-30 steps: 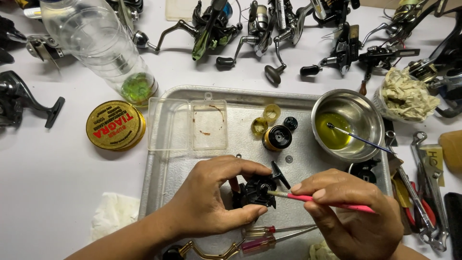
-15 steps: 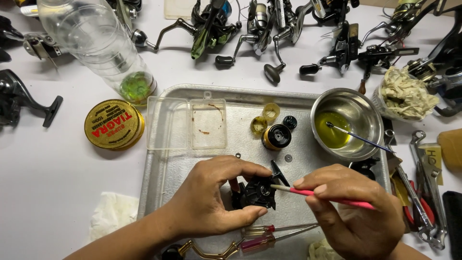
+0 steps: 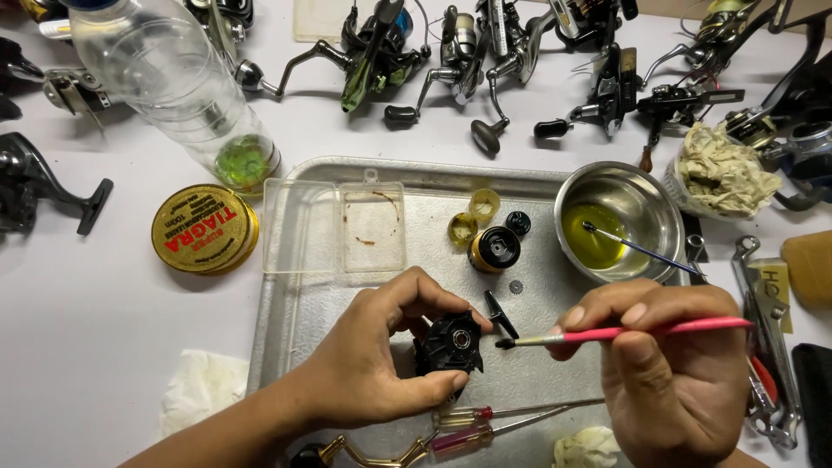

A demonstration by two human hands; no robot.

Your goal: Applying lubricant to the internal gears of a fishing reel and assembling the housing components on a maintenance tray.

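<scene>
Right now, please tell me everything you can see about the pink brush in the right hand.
The pink brush is thin and long, with a glossy pink handle, a pale metal-looking collar and a small dark tip. It lies almost level, its tail end slightly raised toward the right. The right hand pinches it near the middle like a pen. Its tip is close to the black reel part that the left hand holds over the metal tray; whether they touch cannot be told.

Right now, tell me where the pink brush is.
The pink brush is in the right hand, low right in the head view, over the metal tray, its tip beside the black reel part held by the left hand.
</scene>
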